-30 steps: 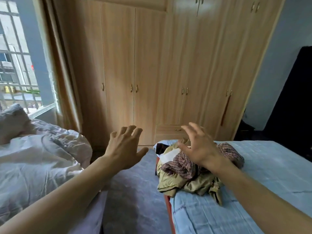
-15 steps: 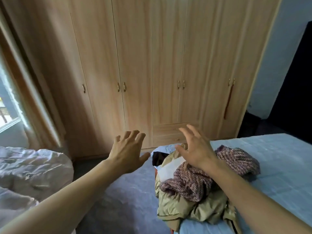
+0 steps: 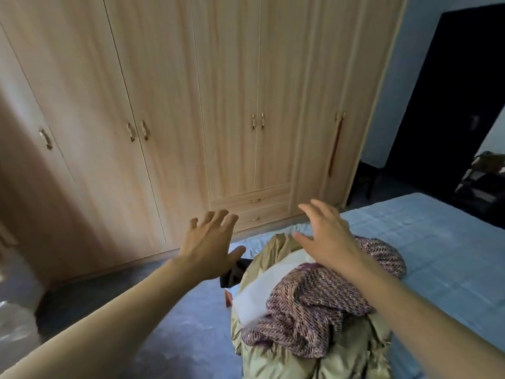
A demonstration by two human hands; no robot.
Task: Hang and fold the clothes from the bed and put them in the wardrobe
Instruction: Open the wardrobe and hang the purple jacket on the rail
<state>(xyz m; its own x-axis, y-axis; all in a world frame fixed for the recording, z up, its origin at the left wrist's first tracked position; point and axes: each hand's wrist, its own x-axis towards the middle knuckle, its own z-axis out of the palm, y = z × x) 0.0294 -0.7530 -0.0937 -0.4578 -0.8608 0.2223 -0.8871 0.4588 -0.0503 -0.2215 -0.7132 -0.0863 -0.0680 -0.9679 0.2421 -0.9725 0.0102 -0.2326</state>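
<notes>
Left hand [image 3: 209,248] and right hand [image 3: 326,236] reach forward, fingers spread, holding nothing above the clothes [image 3: 308,310].

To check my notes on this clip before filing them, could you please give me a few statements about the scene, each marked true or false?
1. The left hand and the right hand are both open and hold nothing. True.
2. The wardrobe has a door standing open. False: every door in view is shut.
3. The knitted sweater lies on top of the green jacket. True.
4. The jacket lies on the floor. False: it lies on the bed.
</notes>
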